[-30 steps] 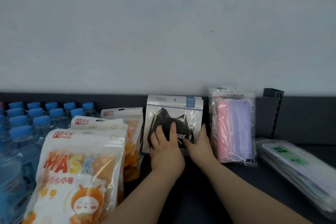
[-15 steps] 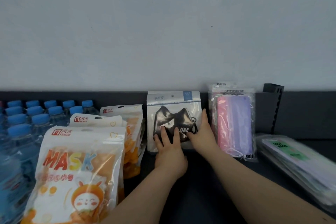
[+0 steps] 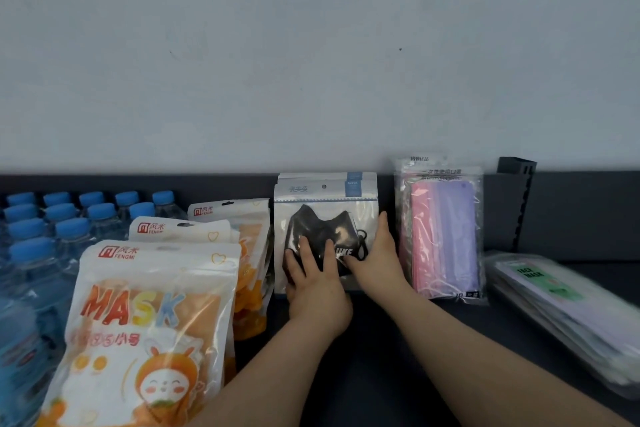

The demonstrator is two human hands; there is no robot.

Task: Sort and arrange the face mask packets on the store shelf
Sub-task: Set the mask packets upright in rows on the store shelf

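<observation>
From where I stand, both hands lie flat on the white-topped, clear-fronted plastic packet holding a black fabric mask (image 3: 325, 215). The left hand (image 3: 313, 284) spreads straight fingers over its front, and the right hand (image 3: 375, 260) presses its right edge, probably to square it upright against the matching packets behind. It stands at the back of the dark shelf (image 3: 363, 374), between the orange cartoon-printed mask pouches (image 3: 149, 322) and the clear packet of pink and purple masks (image 3: 445, 236).

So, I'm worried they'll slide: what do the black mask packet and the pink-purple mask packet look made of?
The black mask packet looks like glossy clear plastic film with a white printed header: glare, mask visible through it. The pink-purple mask packet seems thinner, crinkly clear plastic: its wrinkles catch light.
</observation>
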